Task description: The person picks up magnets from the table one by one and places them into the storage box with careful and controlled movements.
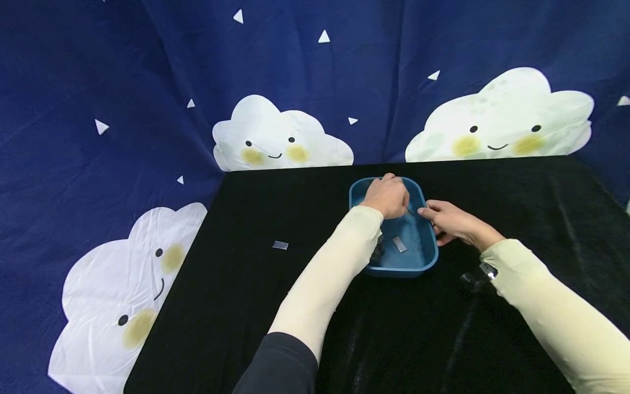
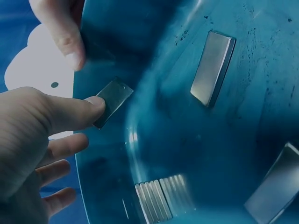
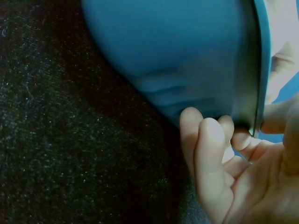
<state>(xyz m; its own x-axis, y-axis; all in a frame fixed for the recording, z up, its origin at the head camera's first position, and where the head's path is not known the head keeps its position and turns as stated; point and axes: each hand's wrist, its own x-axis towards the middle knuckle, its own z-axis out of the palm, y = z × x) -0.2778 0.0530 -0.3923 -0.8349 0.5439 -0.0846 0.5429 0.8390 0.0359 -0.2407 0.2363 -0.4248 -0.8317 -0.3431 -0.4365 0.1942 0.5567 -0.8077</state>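
Note:
A blue plastic tub (image 1: pixel 401 269) stands on the black-covered table. My left hand (image 1: pixel 388 197) reaches into its far part. In the left wrist view, its thumb pinches a thin rectangular metal plate (image 2: pixel 113 100) near the tub's side wall; the index finger is hidden. The other fingers are spread apart. My right hand (image 1: pixel 453 221) grips the tub's right rim, thumb at the rim and fingers against the outer wall (image 3: pixel 187 56). Inside the tub lie a metal block (image 2: pixel 212 70), another block (image 2: pixel 275 186) and a row of several thin metal pieces (image 2: pixel 161 198).
A small silvery plate (image 1: pixel 280 245) lies on the black cloth left of the tub. Near the right wrist is a small clear object (image 1: pixel 470 282), its kind unclear. A blue curtain (image 1: pixel 305 65) with white clouds hangs behind the table.

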